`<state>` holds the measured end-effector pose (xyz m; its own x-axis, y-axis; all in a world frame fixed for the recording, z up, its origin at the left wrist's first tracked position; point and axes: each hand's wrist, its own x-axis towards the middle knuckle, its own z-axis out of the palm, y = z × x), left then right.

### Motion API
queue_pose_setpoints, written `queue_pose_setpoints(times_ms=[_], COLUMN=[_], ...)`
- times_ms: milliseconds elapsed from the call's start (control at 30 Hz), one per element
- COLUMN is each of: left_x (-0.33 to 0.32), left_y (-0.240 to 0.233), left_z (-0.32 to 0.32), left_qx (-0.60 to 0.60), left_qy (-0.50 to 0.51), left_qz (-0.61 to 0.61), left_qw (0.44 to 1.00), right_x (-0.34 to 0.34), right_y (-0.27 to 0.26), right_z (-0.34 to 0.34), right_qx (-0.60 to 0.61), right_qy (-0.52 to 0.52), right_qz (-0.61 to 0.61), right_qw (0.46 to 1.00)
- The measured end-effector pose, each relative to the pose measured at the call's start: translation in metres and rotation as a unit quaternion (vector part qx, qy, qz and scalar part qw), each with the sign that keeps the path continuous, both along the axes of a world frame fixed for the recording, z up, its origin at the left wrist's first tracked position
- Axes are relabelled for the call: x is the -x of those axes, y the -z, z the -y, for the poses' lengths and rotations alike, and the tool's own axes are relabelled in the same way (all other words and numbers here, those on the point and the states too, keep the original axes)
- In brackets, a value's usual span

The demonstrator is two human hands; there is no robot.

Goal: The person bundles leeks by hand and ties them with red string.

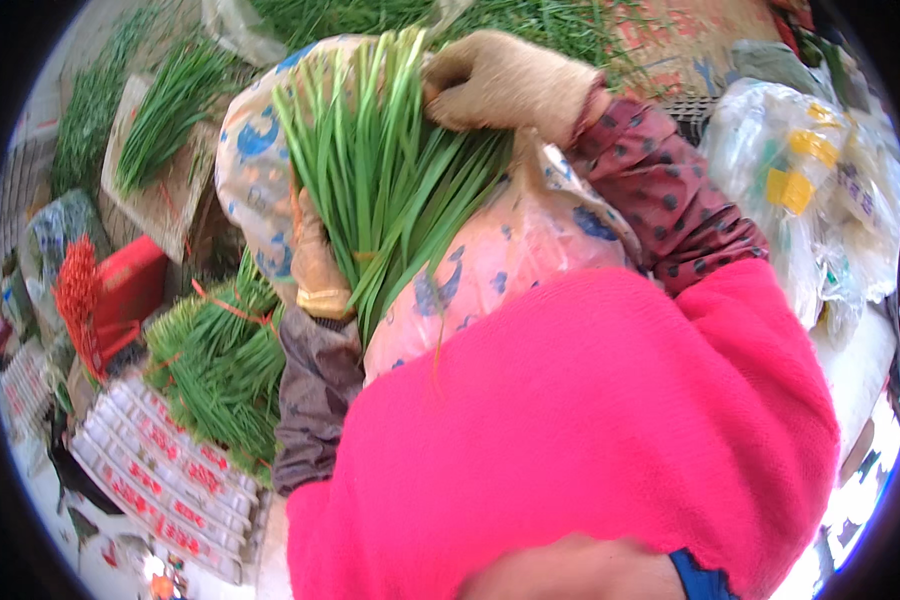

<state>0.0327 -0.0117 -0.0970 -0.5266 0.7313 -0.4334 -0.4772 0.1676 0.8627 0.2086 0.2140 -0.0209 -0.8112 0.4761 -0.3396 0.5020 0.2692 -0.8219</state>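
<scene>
A loose bunch of flat-leaved garlic chives (375,165) lies across my lap, its paler stalk ends pointing away from me. My left hand (316,251), in a soiled glove, holds the bunch from its left side; the leaves hide part of the fingers. My right hand (499,82), in a tan knit glove, is at the right edge of the bunch near the stalk ends. Its fingers are curled, and whether they pinch a stalk cannot be made out. Under the chives, a plastic apron (510,232) with blue whale prints covers my legs.
Tied chives (225,367) are stacked at the left, beside white crates (161,480) with red print. Red ties (79,289) hang by a red container (131,277). More chives (172,112) lie on a board. Clear plastic bags (810,180) are heaped at the right.
</scene>
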Motion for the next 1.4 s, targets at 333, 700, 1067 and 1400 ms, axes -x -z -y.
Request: queue_pose_setpoints(times_ms=[333,700,1067,1400], left_x=[0.044,0.058,0.091,0.116], left_y=[-0.001,-0.043,-0.034,-0.052], left_z=[-0.013,-0.037,-0.051,-0.063], left_qx=[0.032,0.057,0.042,0.040], left_qy=[0.071,0.126,0.208,0.225], left_qz=[0.053,0.106,0.014,-0.386], left_qw=[0.996,0.985,0.977,0.894], right_x=[-0.049,0.002,0.027,0.062], right_y=[-0.034,-0.045,-0.031,-0.033], right_z=[-0.040,0.024,0.068,0.077], right_qx=[0.404,0.030,-0.130,-0.246], right_qy=[0.043,0.034,-0.201,-0.292], right_qz=[-0.351,-0.135,0.046,0.123], right_qw=[0.844,0.990,0.970,0.916])
